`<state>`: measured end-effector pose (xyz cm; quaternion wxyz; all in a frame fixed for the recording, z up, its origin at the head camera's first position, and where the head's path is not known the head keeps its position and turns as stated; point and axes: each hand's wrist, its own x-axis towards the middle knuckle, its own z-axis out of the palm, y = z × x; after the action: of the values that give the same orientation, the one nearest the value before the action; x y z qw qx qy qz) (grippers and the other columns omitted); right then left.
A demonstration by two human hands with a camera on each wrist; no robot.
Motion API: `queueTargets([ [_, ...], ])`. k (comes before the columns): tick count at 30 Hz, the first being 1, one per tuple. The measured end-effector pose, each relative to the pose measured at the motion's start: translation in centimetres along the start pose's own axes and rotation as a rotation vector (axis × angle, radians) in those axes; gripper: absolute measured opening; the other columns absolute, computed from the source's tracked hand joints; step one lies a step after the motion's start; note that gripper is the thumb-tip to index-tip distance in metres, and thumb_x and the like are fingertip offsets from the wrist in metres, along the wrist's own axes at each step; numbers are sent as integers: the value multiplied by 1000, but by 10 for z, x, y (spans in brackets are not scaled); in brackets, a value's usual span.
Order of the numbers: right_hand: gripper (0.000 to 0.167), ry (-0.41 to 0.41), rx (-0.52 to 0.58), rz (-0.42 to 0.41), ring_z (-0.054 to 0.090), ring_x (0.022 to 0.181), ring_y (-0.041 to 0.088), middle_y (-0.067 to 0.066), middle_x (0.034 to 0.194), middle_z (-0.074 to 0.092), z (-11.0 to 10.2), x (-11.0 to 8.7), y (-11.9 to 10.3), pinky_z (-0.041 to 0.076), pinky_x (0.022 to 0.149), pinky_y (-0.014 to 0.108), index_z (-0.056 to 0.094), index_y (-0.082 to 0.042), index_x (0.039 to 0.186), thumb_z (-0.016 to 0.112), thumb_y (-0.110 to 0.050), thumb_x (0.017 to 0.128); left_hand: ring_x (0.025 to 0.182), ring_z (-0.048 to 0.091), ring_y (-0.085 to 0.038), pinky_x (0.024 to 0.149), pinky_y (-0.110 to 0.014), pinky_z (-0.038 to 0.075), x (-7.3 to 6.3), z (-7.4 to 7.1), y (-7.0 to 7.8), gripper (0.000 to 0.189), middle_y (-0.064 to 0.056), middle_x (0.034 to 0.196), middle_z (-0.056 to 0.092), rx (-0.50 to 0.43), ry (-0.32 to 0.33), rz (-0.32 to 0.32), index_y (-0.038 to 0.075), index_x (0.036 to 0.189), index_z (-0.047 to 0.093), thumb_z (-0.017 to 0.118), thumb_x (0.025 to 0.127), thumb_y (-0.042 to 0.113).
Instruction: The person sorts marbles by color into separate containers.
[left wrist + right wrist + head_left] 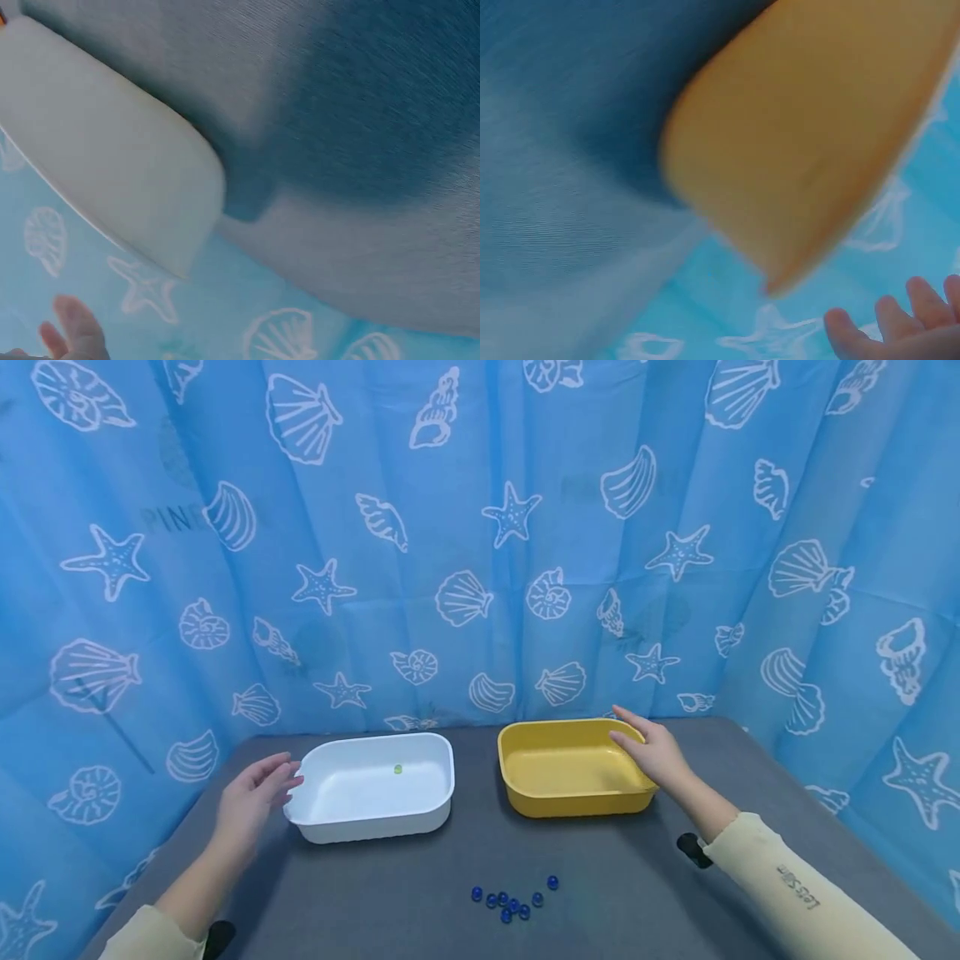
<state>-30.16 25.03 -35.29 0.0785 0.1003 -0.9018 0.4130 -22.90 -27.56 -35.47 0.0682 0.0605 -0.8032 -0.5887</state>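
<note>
A white plastic basin (367, 828) stands on the left of the grey table, with one small yellow-green bead (398, 769) on its floor. My left hand (255, 789) is at its left rim, fingers loosely bent and nothing held; in the left wrist view its fingertips (77, 319) show below the basin wall. To the right stands a yellow plastic basin (581, 806). Over this basin's right end, my right hand (656, 756) has its fingers spread and holds nothing. Several dark blue marbles (513, 906) lie loosely grouped on the table in front of the basins.
The grey cloth-covered table (390, 902) backs onto a blue curtain (480, 560) with white shells and starfish. More curtain hangs along both sides. A strip of grey table separates the two basins. Dark wrist straps (693, 850) show at the cream sleeves (802, 881).
</note>
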Motion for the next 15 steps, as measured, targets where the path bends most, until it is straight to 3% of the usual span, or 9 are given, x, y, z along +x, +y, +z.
queueTargets([
  [2, 59, -12, -8, 53, 22, 138, 49, 29, 152, 26, -3, 1, 10, 25, 108, 63, 28, 2, 150, 52, -23, 102, 95, 64, 2, 86, -21, 52, -4, 7, 4, 60, -5, 124, 64, -17, -33, 20, -2, 142, 40, 50, 101, 41],
  [8, 64, -47, 163, 213, 9, 143, 46, 27, 156, 7, -4, 2, 39, 19, 113, 56, 10, 4, 152, 48, -11, 102, 97, 69, -23, 90, -42, 53, -14, 37, 12, 49, -14, 115, 68, 25, -171, 62, -5, 133, 51, 56, 100, 31],
  [15, 63, 35, 353, 356, 2, 145, 37, 18, 159, -1, 0, 3, 52, 17, 115, 50, 3, -4, 154, 36, 5, 101, 96, 68, -32, 80, -41, 56, -21, 66, 12, 41, -20, 112, 67, 51, -392, 106, -10, 127, 55, 57, 99, 20],
])
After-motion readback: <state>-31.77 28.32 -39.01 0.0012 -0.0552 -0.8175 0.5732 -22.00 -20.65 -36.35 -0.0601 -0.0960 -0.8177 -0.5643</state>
